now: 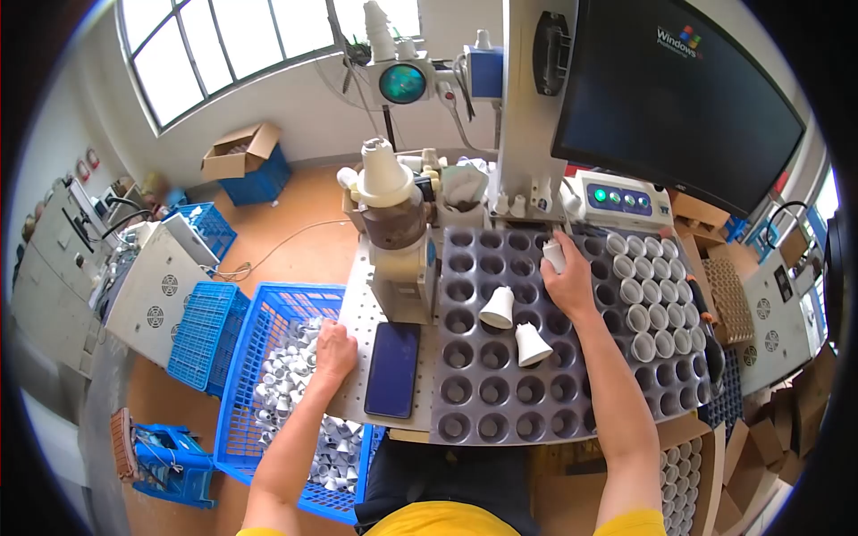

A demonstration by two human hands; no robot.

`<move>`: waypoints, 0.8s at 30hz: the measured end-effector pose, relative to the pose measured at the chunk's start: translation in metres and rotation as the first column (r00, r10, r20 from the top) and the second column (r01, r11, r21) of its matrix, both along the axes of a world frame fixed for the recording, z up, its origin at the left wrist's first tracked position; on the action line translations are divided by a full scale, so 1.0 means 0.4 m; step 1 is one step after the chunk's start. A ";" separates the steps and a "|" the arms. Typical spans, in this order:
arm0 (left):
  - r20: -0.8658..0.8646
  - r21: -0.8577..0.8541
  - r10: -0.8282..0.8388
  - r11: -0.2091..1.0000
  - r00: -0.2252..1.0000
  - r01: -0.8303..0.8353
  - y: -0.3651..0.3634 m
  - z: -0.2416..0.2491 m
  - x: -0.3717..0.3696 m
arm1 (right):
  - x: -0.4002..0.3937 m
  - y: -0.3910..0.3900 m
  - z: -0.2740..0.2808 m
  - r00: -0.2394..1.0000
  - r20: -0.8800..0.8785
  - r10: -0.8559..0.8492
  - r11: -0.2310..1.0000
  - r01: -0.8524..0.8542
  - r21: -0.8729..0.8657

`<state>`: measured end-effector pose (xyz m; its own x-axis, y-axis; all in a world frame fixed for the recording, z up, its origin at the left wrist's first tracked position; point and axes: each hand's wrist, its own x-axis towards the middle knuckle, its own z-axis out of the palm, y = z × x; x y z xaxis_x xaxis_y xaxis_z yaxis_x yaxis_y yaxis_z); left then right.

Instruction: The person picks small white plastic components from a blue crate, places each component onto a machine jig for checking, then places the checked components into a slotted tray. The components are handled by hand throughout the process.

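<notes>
The right hand (pixel 569 279) has its fingers wrapped round a small white cup (pixel 554 258), over the far part of the black tray (pixel 476 372). Two more cups (pixel 533 346) lie tipped on the tray, left of that arm. The left hand (pixel 335 350) is curled near the blue basket (pixel 234 380) of white pieces (pixel 279 380); whether it holds anything, one cannot tell.

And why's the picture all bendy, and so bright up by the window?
Head view: probably a very wide lens, as the monitor bows and the picture's corners go black; head view: the window is overexposed, its panes washed out white.
</notes>
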<state>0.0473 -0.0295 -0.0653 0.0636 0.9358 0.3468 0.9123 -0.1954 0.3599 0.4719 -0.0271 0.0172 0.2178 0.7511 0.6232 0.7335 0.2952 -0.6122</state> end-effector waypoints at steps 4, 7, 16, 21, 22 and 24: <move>0.007 -0.037 -0.001 0.999 1.000 0.001 -0.007 0.015 0.005 | 0.005 -0.008 0.004 0.999 0.006 -0.054 0.992 0.054 -0.114; -0.003 -0.021 -0.012 1.000 1.000 0.012 -0.007 0.011 0.003 | 0.010 -0.013 0.006 0.998 0.029 -0.061 0.988 0.064 -0.138; -0.011 0.004 -0.050 0.999 0.999 0.050 -0.005 -0.004 -0.008 | 0.011 -0.016 0.013 0.998 0.027 -0.055 0.986 0.059 -0.159; -0.010 0.009 -0.032 0.999 0.999 0.032 -0.005 0.000 -0.005 | 0.010 -0.017 0.014 0.999 0.008 -0.049 0.985 0.050 -0.167; -0.010 0.008 -0.034 0.999 0.999 0.034 -0.004 -0.002 -0.006 | 0.011 -0.017 0.014 0.999 0.008 -0.047 0.985 0.047 -0.163; -0.009 0.006 -0.039 0.999 0.999 0.039 -0.002 -0.004 -0.007 | 0.010 -0.018 0.016 0.999 0.007 -0.046 0.984 0.047 -0.173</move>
<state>0.0443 -0.0303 -0.0669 0.1028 0.9304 0.3518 0.9073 -0.2327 0.3503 0.4760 -0.0342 0.0236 0.2536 0.8369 0.4850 0.7457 0.1502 -0.6491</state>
